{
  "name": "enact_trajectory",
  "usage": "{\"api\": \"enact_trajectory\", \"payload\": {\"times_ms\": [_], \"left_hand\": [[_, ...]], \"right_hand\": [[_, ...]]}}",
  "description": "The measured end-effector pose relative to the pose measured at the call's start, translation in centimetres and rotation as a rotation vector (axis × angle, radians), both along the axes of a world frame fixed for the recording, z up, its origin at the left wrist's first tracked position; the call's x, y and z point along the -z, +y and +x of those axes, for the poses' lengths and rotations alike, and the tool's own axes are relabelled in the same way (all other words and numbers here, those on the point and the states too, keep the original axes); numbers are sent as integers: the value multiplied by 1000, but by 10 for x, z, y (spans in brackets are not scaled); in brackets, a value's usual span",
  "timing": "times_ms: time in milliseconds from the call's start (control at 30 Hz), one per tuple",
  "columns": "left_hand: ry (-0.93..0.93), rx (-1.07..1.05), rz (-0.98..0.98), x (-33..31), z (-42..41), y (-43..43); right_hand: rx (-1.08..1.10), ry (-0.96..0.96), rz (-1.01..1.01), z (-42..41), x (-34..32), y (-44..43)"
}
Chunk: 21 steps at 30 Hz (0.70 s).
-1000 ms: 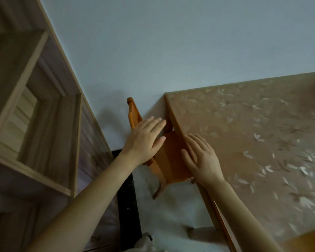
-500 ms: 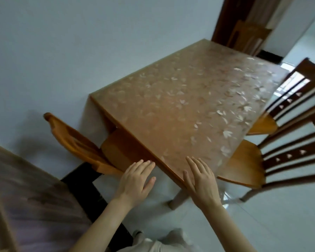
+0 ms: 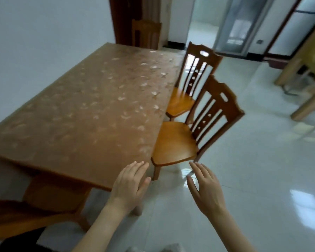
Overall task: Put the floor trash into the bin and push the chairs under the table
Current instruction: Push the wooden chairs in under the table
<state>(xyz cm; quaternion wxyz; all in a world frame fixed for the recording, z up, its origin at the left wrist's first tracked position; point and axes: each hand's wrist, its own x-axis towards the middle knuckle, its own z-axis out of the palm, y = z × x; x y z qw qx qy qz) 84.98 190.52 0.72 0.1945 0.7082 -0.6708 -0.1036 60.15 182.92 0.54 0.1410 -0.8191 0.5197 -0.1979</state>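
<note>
A wooden table (image 3: 84, 113) with a flower-patterned cover fills the left and middle. Its near-end chair (image 3: 44, 202) is tucked under the table's short edge at lower left. Two slatted wooden chairs stand along the right side with their seats partly out: the nearer chair (image 3: 178, 140) and the farther chair (image 3: 184, 99). My left hand (image 3: 129, 184) hovers open over the table's near right corner. My right hand (image 3: 205, 190) is open above the floor, just in front of the nearer chair. Both hold nothing. No trash or bin shows.
A fourth chair (image 3: 145, 33) stands at the table's far end by a dark door frame. Glossy white floor tiles (image 3: 253, 179) spread to the right. Pale wooden furniture legs (image 3: 305, 106) stand at far right. A doorway (image 3: 204, 20) opens at the back.
The view has swung right from the end chair by the wall to the table's right side. Both hands left that chair and now hover open near the table corner.
</note>
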Motion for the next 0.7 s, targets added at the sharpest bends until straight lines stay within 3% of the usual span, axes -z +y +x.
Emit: {"api": "enact_trajectory", "payload": {"times_ms": [400, 567, 700], "left_hand": [[-4, 530, -69, -12, -233, -153], [25, 700, -10, 8, -295, -202], [37, 724, 1, 21, -329, -268]], "right_hand": [[538, 13, -63, -233, -2, -17], [654, -1, -12, -283, 24, -30], [666, -19, -7, -308, 32, -90]]}}
